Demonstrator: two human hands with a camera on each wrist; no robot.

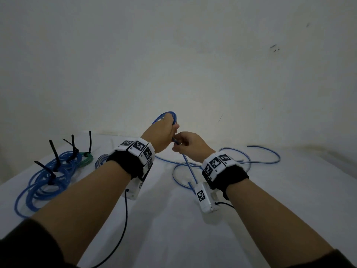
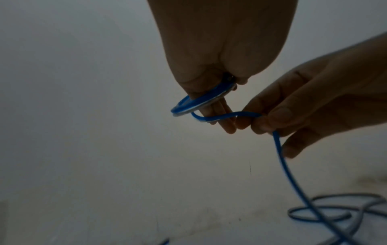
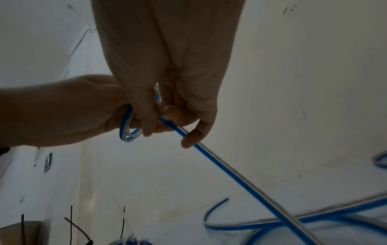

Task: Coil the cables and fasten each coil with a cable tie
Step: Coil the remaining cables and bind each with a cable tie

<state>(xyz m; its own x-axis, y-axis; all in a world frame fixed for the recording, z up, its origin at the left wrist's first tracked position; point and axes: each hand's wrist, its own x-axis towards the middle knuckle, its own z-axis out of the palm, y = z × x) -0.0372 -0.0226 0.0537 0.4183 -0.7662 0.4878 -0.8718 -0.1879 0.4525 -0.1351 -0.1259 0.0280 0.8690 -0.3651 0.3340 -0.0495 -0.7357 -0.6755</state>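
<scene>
Forearms nearest the camera, both raised over the table [image 1: 173,229], each with a marker band and wrist camera.

Left hand [image 1: 164,132]: fingers curled round a small coil [image 1: 166,116] of the blue cable [image 1: 188,167], only a couple of turns so far. Left wrist view shows the loops sitting round the fingers [image 2: 217,114], not deep in the palm.

Right hand [image 1: 190,143]: just right of the left hand, nearly touching it. Thumb and forefinger pinch the cable where it leaves the coil. From there the cable drops taut to the table and sprawls in loose crossing loops on the right, far side.

Far left: done coils [image 1: 48,176], blue and one green, black ties [image 1: 54,153] sticking up. Looks like this is the last loose cable, early in its coiling. No loose tie visible near the hands.

Risks:
- Loops on the table cross each other. Pulling slack fast could snag them into a knot or drag the whole heap.
- The coil rides on the fingertips. A tug from the taut run could slide turns off the left hand.
- The cable looks springy. Loosen the left hold to reach for a tie and the coil opens up.
- The free end [image 1: 190,185] lies near the right wrist camera and could whip or catch on its lead as slack comes in.
</scene>
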